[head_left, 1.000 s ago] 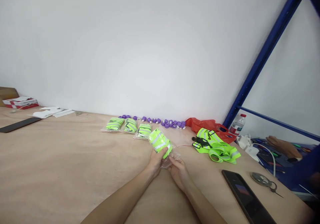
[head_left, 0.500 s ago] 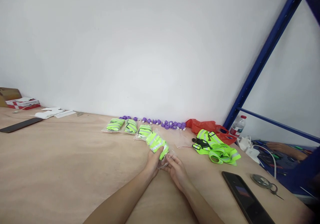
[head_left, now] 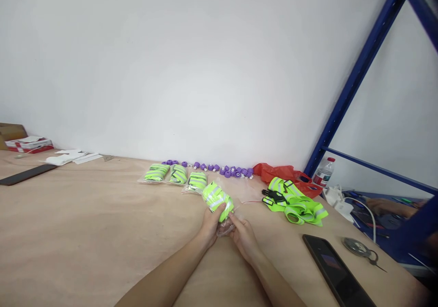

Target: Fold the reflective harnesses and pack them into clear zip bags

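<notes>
A folded neon-yellow reflective strap (head_left: 216, 196) in a clear plastic bag is held over the table in front of me. My left hand (head_left: 209, 222) grips it from the left, thumb pressed across the strap. At the bag's near end, my right hand (head_left: 243, 235) pinches the clear plastic bag (head_left: 226, 227) between thumb and fingers. Just beyond lie three bagged straps in a row: a left one (head_left: 156, 172), a middle one (head_left: 178, 174) and a right one (head_left: 197, 181). A loose reflective strap (head_left: 301, 209) with a black buckle (head_left: 274, 195) lies to the right.
Purple caps (head_left: 237, 172) line the wall beside a red plastic bag (head_left: 273, 172). A phone (head_left: 337, 268) and a round metal object (head_left: 356, 247) lie at right. A bottle (head_left: 324, 172) stands by the blue frame (head_left: 356, 79). Another person's hand (head_left: 390, 206) shows beyond.
The near end of the bag is bunched lower, with my right fingers shifted slightly against it. Both hands still hold the bagged strap. The view has turned a little.
</notes>
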Action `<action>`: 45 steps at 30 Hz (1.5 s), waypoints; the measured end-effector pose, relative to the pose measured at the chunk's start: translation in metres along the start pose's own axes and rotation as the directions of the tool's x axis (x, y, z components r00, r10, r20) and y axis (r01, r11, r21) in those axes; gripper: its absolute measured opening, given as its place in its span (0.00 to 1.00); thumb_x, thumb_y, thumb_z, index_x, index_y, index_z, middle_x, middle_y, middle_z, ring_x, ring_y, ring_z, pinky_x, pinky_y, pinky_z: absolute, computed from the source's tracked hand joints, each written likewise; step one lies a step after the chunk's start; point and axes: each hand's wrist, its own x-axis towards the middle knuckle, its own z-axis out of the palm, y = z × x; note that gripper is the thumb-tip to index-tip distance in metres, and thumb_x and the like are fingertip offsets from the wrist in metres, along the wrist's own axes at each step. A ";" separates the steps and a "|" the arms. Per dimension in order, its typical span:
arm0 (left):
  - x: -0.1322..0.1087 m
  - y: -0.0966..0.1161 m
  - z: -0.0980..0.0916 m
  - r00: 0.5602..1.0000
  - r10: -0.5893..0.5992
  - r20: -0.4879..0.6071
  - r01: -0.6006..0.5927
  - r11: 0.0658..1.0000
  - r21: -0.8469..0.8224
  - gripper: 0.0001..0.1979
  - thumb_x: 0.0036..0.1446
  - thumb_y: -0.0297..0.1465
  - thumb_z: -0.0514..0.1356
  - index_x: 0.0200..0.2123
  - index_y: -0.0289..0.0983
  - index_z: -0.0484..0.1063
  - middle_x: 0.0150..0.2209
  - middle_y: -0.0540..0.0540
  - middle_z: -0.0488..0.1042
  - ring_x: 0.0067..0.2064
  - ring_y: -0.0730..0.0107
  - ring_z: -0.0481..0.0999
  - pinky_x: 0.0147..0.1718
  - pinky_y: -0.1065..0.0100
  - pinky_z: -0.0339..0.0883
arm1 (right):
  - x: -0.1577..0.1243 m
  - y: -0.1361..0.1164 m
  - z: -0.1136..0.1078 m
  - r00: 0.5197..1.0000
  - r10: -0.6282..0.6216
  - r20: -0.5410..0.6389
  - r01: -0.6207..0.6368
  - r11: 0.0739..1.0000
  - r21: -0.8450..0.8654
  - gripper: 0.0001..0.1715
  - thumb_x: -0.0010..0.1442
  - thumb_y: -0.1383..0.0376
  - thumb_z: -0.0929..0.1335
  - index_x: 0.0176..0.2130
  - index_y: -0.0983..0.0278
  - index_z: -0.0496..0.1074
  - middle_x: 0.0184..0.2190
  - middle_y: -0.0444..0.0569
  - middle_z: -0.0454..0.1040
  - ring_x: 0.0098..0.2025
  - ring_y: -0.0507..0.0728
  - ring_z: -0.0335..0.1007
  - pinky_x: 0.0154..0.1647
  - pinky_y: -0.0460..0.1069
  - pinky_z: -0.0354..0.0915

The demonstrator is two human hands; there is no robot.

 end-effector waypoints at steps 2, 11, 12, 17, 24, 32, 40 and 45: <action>-0.001 -0.001 0.000 1.000 0.013 0.005 -0.013 1.000 0.006 0.26 0.37 0.44 0.76 0.34 0.33 0.74 0.24 0.49 0.75 0.24 0.72 0.72 0.24 0.72 0.64 | -0.001 0.000 0.000 1.000 0.001 0.001 -0.001 1.000 -0.010 0.24 0.49 0.48 0.78 0.23 0.66 0.79 0.24 0.51 0.79 0.27 0.57 0.75 0.37 0.52 0.71; 0.002 -0.003 -0.002 1.000 0.010 -0.008 -0.010 1.000 0.011 0.28 0.37 0.45 0.76 0.37 0.33 0.76 0.29 0.45 0.79 0.28 0.67 0.76 0.28 0.69 0.69 | -0.007 -0.005 0.006 0.999 -0.030 0.040 0.030 1.000 0.009 0.24 0.48 0.47 0.77 0.32 0.66 0.81 0.30 0.53 0.81 0.35 0.61 0.77 0.41 0.55 0.71; 0.002 -0.003 -0.002 1.000 0.011 -0.007 -0.011 1.000 0.008 0.28 0.37 0.44 0.76 0.37 0.33 0.76 0.31 0.44 0.79 0.29 0.66 0.77 0.29 0.69 0.70 | -0.008 -0.006 0.007 0.999 -0.027 0.045 0.026 1.000 0.014 0.25 0.48 0.47 0.77 0.33 0.66 0.81 0.30 0.54 0.81 0.35 0.62 0.78 0.41 0.56 0.71; 0.001 -0.001 -0.001 1.000 0.011 0.000 -0.012 1.000 -0.010 0.28 0.37 0.44 0.76 0.39 0.33 0.76 0.33 0.42 0.80 0.31 0.64 0.78 0.32 0.67 0.72 | -0.011 -0.011 0.006 0.995 -0.001 0.101 0.000 1.000 0.008 0.24 0.51 0.48 0.76 0.36 0.66 0.81 0.34 0.54 0.81 0.37 0.61 0.77 0.42 0.54 0.70; 0.004 -0.004 -0.003 0.999 -0.039 0.007 0.039 0.999 -0.036 0.26 0.41 0.49 0.74 0.34 0.34 0.74 0.22 0.48 0.75 0.20 0.71 0.71 0.19 0.72 0.62 | -0.003 -0.004 0.002 0.998 -0.011 0.055 0.013 0.999 -0.042 0.20 0.49 0.51 0.78 0.28 0.65 0.79 0.25 0.49 0.78 0.29 0.56 0.74 0.34 0.51 0.70; 0.010 0.003 -0.004 0.998 0.040 0.038 -0.030 0.972 -0.233 0.26 0.47 0.42 0.73 0.45 0.33 0.75 0.44 0.38 0.80 0.44 0.52 0.81 0.42 0.60 0.75 | 0.005 -0.007 -0.008 0.961 -0.182 -0.209 0.164 0.982 -0.098 0.23 0.40 0.48 0.80 0.22 0.64 0.78 0.21 0.45 0.75 0.25 0.54 0.69 0.29 0.49 0.67; 0.013 0.000 -0.007 0.996 0.070 -0.052 -0.080 0.969 -0.233 0.24 0.49 0.35 0.73 0.47 0.34 0.74 0.48 0.38 0.80 0.46 0.53 0.81 0.44 0.57 0.77 | 0.009 -0.004 -0.013 0.941 -0.235 -0.242 0.214 0.970 -0.113 0.24 0.39 0.47 0.81 0.25 0.63 0.80 0.25 0.47 0.79 0.29 0.55 0.72 0.33 0.48 0.68; 0.014 0.000 -0.009 0.996 0.073 -0.046 -0.082 0.967 -0.241 0.22 0.50 0.34 0.72 0.47 0.33 0.74 0.48 0.37 0.80 0.46 0.52 0.81 0.46 0.56 0.76 | 0.007 -0.007 -0.009 0.952 -0.197 -0.233 0.182 0.980 -0.086 0.24 0.37 0.47 0.81 0.25 0.64 0.80 0.25 0.46 0.79 0.29 0.55 0.72 0.32 0.48 0.69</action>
